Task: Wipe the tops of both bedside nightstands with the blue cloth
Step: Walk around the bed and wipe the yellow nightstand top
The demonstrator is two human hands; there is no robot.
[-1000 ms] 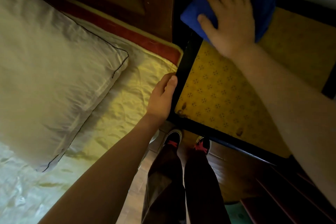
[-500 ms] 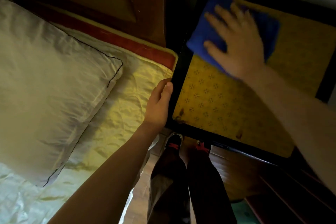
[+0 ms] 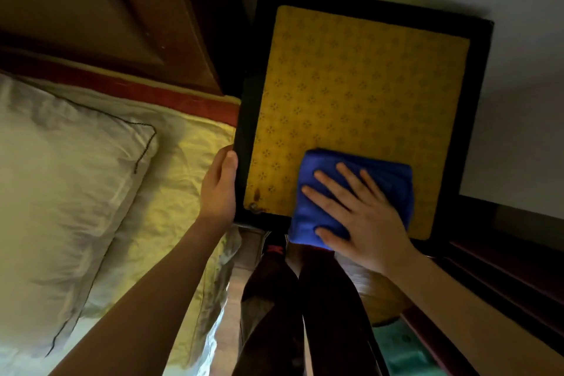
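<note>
A nightstand (image 3: 351, 85) with a yellow patterned top and a black frame stands between the bed and the wall. The folded blue cloth (image 3: 387, 177) lies on its near part and hangs slightly over the front edge. My right hand (image 3: 357, 217) presses flat on the cloth, fingers spread. My left hand (image 3: 219, 186) grips the nightstand's left black edge near the front corner. Dark stains mark the top's near-left corner. Only this one nightstand is in view.
A bed with a yellow sheet (image 3: 183, 180) and a white pillow (image 3: 61, 186) lies to the left, under a wooden headboard (image 3: 106, 15). My legs and shoes (image 3: 274, 249) stand on the wooden floor below. A white wall (image 3: 503, 101) is on the right.
My right hand has dragged the blue cloth from the far left corner of the top down to the near edge. My left hand has kept its hold on the left edge.
</note>
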